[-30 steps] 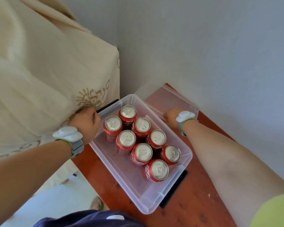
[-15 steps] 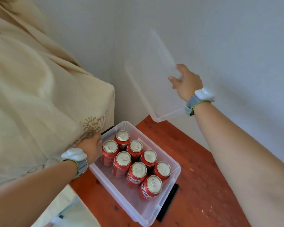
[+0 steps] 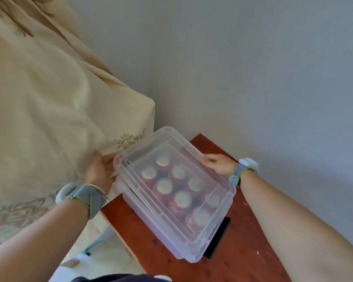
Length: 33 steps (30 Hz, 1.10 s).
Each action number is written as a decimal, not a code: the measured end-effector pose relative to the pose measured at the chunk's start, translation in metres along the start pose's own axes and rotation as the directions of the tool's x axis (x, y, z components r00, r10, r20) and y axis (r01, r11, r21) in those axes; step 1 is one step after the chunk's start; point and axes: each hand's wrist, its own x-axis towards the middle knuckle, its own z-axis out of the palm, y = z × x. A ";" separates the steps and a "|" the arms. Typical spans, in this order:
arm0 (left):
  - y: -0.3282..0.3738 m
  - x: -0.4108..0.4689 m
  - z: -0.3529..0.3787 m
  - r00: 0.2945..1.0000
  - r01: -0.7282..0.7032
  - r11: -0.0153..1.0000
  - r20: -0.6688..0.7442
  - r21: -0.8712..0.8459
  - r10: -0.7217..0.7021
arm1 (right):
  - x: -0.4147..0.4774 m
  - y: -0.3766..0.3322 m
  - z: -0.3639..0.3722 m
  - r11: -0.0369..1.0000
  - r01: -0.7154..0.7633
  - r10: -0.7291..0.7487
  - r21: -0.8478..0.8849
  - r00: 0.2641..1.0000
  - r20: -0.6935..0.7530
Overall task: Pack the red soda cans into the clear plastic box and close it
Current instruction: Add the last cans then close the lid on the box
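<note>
**Seating the Lid on the Packed Box**

We work from left to right across the head view.

1. Left side. Our left hand (image 3: 99, 173) rests at the left end of the clear plastic box (image 3: 151, 212), fingers curled against the edge of the lid (image 3: 171, 180), with the cream curtain (image 3: 49, 102) pressing in just behind it. We judge that this hand should steady the box and keep the fabric out of the seam, since cloth caught under the rim would stop the lid from closing.

2. Centre. The red soda cans (image 3: 164, 186) stand upright inside the box, eight tops showing through the lid. The lid lies over the opening, roughly aligned with the rim. Whether it has fully snapped down, we cannot tell. We judge the step in hand to be seating it: line up all four corners first, then press evenly along the rim rather than on the middle panel.

3. Right side. Our right hand (image 3: 219, 163) grips the far long edge of the lid, fingertips on its rim. The box sits between the two hands, touching both, on the red-brown table (image 3: 243, 251) beside the grey wall (image 3: 253, 78). A black latch (image 3: 218, 238) shows at the near end; we judge it needs fastening once the lid is down.
</note>
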 end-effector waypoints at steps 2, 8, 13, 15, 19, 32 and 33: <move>0.001 -0.008 -0.006 0.992 -0.014 0.993 0.125 0.121 -0.001 | 0.007 0.018 0.018 0.975 -0.063 0.055 -0.213 0.998 -0.043; -0.016 -0.016 0.010 0.946 -0.319 0.541 0.227 0.778 0.231 | 0.009 0.013 0.034 0.986 -0.036 0.027 -0.160 0.998 -0.059; -0.033 -0.014 0.010 0.912 -0.386 0.226 0.334 0.894 0.239 | 0.008 0.011 0.047 0.972 -0.190 0.181 -0.140 0.981 -0.072; -0.034 -0.011 0.007 0.908 -0.390 0.214 0.336 0.896 0.250 | 0.007 0.015 0.053 0.969 -0.224 0.217 -0.106 0.973 -0.077; -0.032 0.001 0.005 0.905 -0.402 0.172 0.361 0.899 0.224 | 0.005 0.021 0.064 0.964 -0.266 0.261 -0.002 0.950 -0.170; -0.020 0.023 0.026 0.953 -0.266 -0.077 0.275 0.961 0.130 | -0.019 0.013 0.088 0.926 -0.258 0.129 -0.277 0.903 -0.411; -0.017 0.028 0.028 0.971 -0.224 0.067 0.216 0.972 0.105 | -0.018 0.012 0.086 0.925 -0.254 0.127 -0.282 0.908 -0.400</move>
